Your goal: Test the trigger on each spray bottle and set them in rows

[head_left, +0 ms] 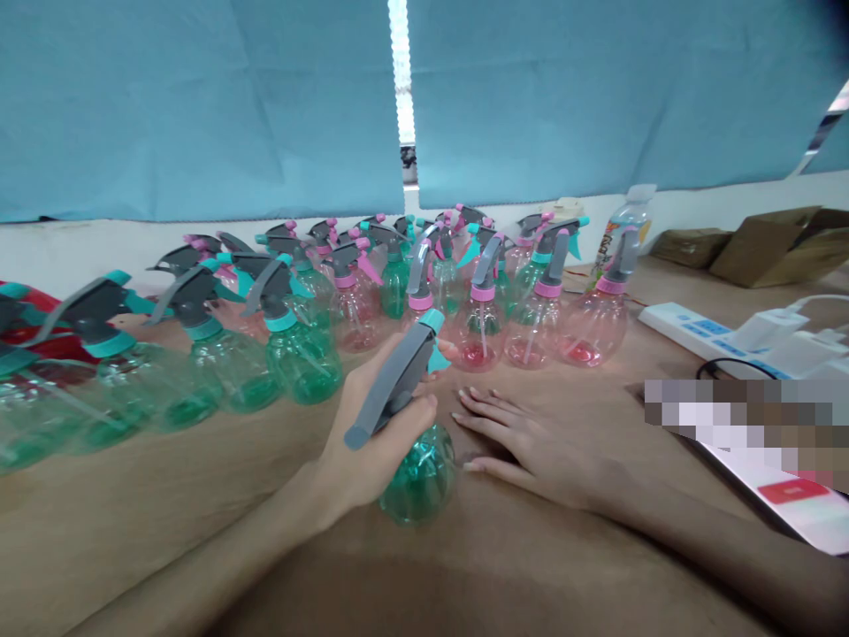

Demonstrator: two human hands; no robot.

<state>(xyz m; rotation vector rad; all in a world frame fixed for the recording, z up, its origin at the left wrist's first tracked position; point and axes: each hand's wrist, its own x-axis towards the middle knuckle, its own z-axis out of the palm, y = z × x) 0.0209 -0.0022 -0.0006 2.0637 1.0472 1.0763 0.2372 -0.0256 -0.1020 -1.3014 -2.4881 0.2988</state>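
Note:
My left hand is wrapped around the neck of a green spray bottle, its grey and teal trigger head rising above the fingers. The bottle is clear, round and slightly tilted; my hand hides its collar. Just right of it, my right hand lies palm down on the brown table, fingers stretched out and holding nothing. Green spray bottles stand in a slanting row on the left. Pink spray bottles form a row beyond my hands, with more pink and green ones behind.
At the right lie a white power strip with plugged-in chargers and a phone with a partly blurred screen. A drink bottle stands behind the pink row. Farther right sits a cardboard box. Blue sheeting covers the back.

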